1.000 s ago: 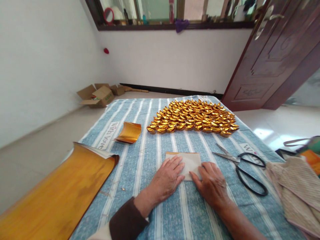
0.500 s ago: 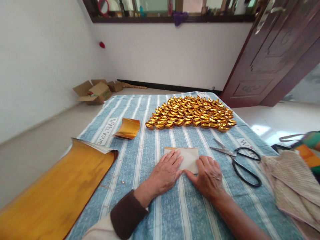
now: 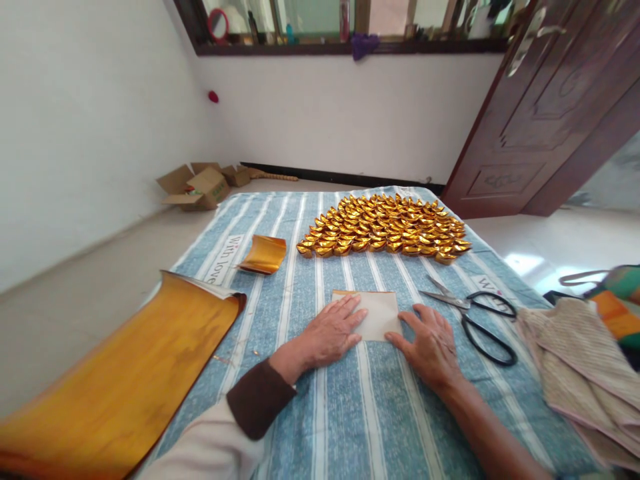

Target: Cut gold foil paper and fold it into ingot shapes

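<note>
There, both hands lay flat, fingers spread, on the folded paper (image 3: 379,313). Left hand (image 3: 331,331) covered its near-left corner; right hand (image 3: 431,343) pressed its near-right edge

Bright daylight comes from the window (image 3: 350,23) above. The floor right of the door (image 3: 550,113) shows glare. Near the window, lines bend, and the edges seem slightly soft.

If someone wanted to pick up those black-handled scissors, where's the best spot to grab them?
Probably by the black loop handles, coming from the near right side. The scissors lie flat on the striped cloth with the blades slightly parted and pointing left toward the right hand, so the handles are the safe, roomy end.
</note>
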`<state>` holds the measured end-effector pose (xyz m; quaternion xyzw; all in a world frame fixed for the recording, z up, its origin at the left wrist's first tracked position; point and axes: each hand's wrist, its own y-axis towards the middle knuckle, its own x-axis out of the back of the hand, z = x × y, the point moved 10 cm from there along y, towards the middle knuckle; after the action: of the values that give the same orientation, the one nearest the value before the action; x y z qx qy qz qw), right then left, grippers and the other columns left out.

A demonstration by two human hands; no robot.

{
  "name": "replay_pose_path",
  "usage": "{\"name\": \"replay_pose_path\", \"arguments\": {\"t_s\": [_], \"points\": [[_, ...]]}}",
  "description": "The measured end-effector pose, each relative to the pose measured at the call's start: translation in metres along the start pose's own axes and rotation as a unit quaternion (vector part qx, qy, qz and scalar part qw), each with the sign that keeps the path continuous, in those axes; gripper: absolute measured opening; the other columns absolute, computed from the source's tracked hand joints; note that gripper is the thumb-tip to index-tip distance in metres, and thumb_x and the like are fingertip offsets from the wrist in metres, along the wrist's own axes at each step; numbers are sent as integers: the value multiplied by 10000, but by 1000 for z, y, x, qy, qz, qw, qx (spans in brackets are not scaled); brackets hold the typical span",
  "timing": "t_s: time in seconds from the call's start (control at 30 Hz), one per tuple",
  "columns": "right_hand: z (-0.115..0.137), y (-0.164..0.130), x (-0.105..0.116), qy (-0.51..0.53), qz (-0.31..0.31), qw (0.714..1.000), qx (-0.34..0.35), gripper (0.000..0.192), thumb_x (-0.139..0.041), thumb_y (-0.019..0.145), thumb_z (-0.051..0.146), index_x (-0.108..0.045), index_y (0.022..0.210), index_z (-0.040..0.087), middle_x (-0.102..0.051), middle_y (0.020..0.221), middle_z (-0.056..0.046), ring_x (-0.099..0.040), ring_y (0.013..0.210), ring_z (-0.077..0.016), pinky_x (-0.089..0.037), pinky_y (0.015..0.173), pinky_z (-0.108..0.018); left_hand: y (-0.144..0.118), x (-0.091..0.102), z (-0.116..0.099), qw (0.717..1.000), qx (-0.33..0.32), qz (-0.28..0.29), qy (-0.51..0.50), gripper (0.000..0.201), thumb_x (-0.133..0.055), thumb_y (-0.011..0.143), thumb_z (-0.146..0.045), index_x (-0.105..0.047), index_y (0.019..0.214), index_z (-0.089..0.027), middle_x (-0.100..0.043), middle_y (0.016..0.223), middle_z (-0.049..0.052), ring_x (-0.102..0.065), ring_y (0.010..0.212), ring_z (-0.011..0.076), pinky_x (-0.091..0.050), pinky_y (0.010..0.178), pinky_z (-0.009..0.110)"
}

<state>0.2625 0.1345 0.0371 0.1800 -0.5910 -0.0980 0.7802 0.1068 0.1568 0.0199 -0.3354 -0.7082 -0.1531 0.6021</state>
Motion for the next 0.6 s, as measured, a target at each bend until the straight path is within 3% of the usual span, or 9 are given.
{"name": "replay_pose_path", "arguments": {"t_s": [0.33, 0.6], "points": [[-11, 0, -9, 35, 64, 997, -14, 326, -681, 779, 424, -694, 1065, 266, -562, 1213, -117, -525, 1138, -322, -408, 935, -490, -10, 6, 36, 996, 2, 63, -63, 645, -586, 870, -391, -346, 1454, -259, -143, 1578, 134, -126, 1440, 340, -111, 1097, 621], [-24, 1, -12, 93, 80, 992, -8, 334, -699, 754, 339, -711, 1072, 238, -575, 1243, -137, -529, 1168, -329, -406, 980, -517, -6, 16, 46, 990, -39, 91, -102, 711, -722, 757, -337, -434, 1404, -278, -235, 1558, 107, -228, 1412, 349, -158, 1102, 575]]}}
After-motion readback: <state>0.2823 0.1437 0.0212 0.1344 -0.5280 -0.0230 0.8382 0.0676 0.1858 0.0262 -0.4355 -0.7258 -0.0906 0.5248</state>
